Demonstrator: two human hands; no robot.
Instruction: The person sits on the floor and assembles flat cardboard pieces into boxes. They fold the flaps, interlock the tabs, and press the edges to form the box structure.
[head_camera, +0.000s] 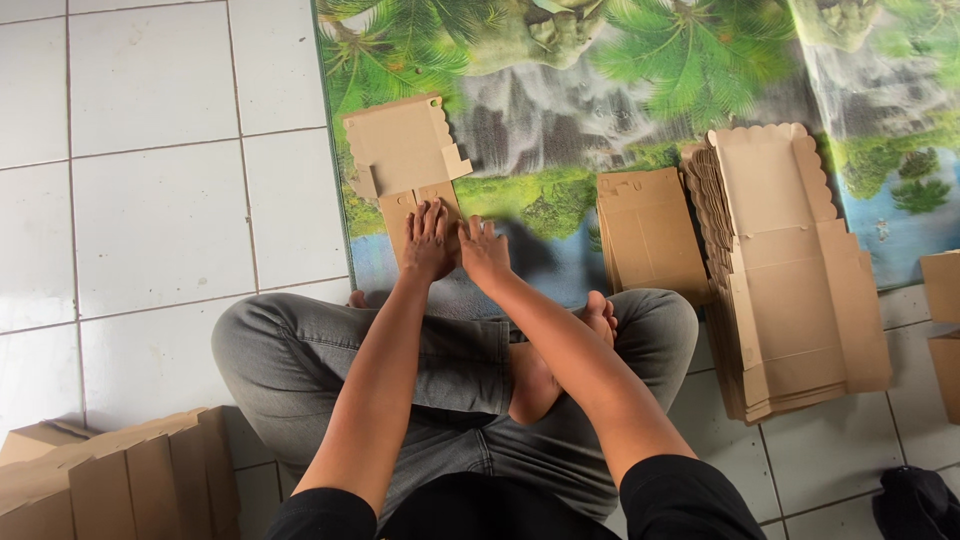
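both hands press flat on a brown cardboard box piece (405, 160) lying on the picture mat (560, 90). left hand (428, 242) and right hand (484, 252) lie open, fingers spread, side by side.

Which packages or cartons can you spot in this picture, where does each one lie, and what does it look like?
Flat box blank: on the mat, under both hands; brown, scalloped edge.
Small flat stack: mat centre; brown, rectangular.
Tall stack of blanks: right; brown, scalloped top.
Row of folded cartons: lower left floor; brown.
Left hand and right hand press the blank.
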